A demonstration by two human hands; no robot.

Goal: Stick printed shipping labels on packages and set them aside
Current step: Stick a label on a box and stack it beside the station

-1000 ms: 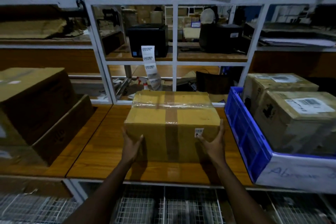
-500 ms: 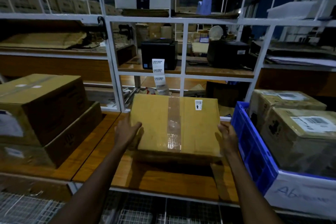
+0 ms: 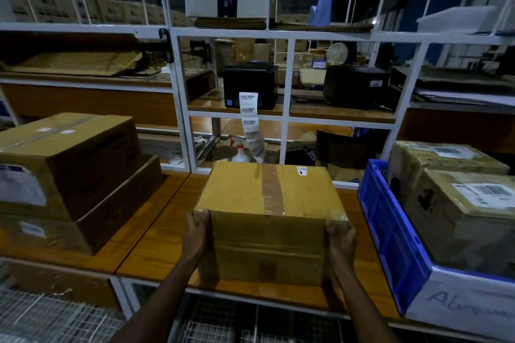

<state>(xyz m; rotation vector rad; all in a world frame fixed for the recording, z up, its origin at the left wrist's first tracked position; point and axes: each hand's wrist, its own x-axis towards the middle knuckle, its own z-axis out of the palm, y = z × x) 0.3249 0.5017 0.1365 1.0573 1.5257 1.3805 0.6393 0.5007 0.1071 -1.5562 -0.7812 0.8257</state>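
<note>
A taped cardboard box (image 3: 267, 211) stands on the wooden table (image 3: 156, 242) in front of me, with a small arrow sticker near its far right top corner. My left hand (image 3: 196, 231) grips its near left corner, fingers curled over the top edge. At the near right corner, my right hand (image 3: 340, 237) holds the box the same way. A strip of printed labels (image 3: 249, 120) hangs from the black label printer (image 3: 249, 83) on the shelf behind the box.
Two stacked cardboard boxes (image 3: 64, 175) sit at the left. A blue crate (image 3: 390, 234) at the right holds labelled boxes (image 3: 468, 211). A second black printer (image 3: 356, 86) and a spray bottle (image 3: 239, 150) lie behind the white shelf frame (image 3: 181, 103).
The box has been tipped over so that its taped face now lies on top, and it rests flat on the table. Both hands have shifted to its near top corners.
</note>
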